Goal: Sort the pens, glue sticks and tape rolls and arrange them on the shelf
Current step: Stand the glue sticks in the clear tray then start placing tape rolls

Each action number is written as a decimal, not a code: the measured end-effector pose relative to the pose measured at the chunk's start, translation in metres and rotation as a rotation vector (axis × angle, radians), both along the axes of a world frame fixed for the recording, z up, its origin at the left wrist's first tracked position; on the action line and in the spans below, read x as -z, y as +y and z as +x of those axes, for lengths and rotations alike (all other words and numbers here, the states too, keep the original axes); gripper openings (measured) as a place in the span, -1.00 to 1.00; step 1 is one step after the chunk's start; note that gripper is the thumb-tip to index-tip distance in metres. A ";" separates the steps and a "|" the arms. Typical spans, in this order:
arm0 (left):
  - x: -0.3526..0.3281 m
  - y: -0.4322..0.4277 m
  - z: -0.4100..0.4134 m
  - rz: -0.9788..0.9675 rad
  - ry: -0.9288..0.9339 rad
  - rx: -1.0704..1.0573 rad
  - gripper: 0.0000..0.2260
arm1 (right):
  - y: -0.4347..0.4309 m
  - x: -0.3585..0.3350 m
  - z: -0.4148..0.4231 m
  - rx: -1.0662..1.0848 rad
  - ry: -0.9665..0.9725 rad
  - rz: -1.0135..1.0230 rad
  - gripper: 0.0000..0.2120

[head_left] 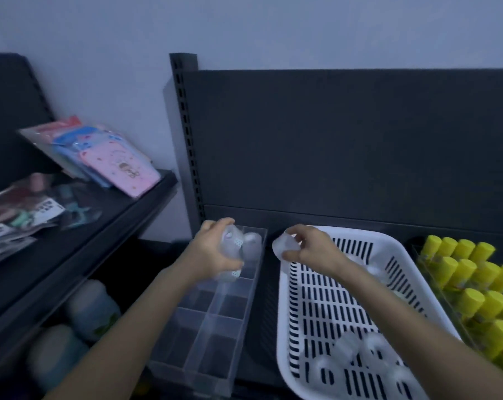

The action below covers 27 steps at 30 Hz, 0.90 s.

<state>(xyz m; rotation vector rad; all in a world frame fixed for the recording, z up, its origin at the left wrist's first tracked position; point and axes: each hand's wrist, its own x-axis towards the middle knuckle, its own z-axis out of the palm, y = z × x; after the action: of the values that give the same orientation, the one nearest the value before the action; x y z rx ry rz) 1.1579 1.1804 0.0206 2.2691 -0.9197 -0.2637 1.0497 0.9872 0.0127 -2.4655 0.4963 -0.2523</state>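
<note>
Tape rolls (233, 244), clear, several: gripped in left hand (212, 252), fingers curled, above far compartment of clear divider tray (204, 327) on shelf (263, 313). Tape roll (285, 246), single: pinched by right hand (311, 246) over far-left corner of white slotted basket (282, 356); loose rolls (371, 347) at its near end. Glue sticks (469, 287), yellow-capped, far right, in rows. Packets (42, 209), left: printing too blurred to read.

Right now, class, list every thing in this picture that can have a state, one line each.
Clear plastic divided box, near compartments empty, a roll in a far one.
Left hand, gripping clear tape rolls over the box's far end.
Right hand, pinching one clear tape roll.
White slotted plastic basket, holding loose tape rolls.
Yellow-capped glue sticks, standing in rows.
</note>
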 end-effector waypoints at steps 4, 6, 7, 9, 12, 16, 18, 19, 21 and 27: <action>0.016 0.045 0.022 0.037 0.026 -0.049 -0.23 | 0.035 0.004 0.051 -0.079 0.068 -0.119 -0.48; 0.024 0.057 0.030 0.048 0.049 -0.023 -0.23 | 0.045 0.011 0.070 -0.111 0.173 -0.189 -0.51; 0.027 0.061 0.034 0.046 0.065 -0.009 -0.23 | 0.049 0.015 0.077 -0.130 0.233 -0.238 -0.57; 0.032 0.064 0.040 0.034 0.096 0.014 -0.23 | 0.055 0.021 0.086 -0.154 0.339 -0.363 -0.66; 0.036 0.062 0.047 0.040 0.106 0.038 -0.23 | 0.062 0.026 0.095 -0.165 0.389 -0.509 -0.67; 0.036 0.055 0.055 0.062 0.107 0.103 -0.26 | 0.064 0.027 0.099 -0.201 0.376 -0.652 -0.73; 0.035 0.052 0.058 0.086 0.105 0.143 -0.26 | 0.063 0.029 0.099 -0.212 0.372 -0.665 -0.72; 0.035 0.050 0.059 0.106 0.100 0.160 -0.25 | 0.063 0.030 0.098 -0.216 0.372 -0.672 -0.71; 0.033 0.048 0.060 0.143 0.080 0.184 -0.26 | 0.064 0.033 0.097 -0.230 0.381 -0.672 -0.66; 0.030 0.043 0.058 0.231 0.019 0.214 -0.26 | 0.061 0.040 0.093 -0.223 0.408 -0.544 -0.66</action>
<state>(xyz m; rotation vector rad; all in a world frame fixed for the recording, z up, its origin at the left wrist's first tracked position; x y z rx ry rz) 1.2163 1.2234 -0.0091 2.3707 -1.1766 -0.5087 1.1423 1.0485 -0.0270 -3.0963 0.3400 0.2496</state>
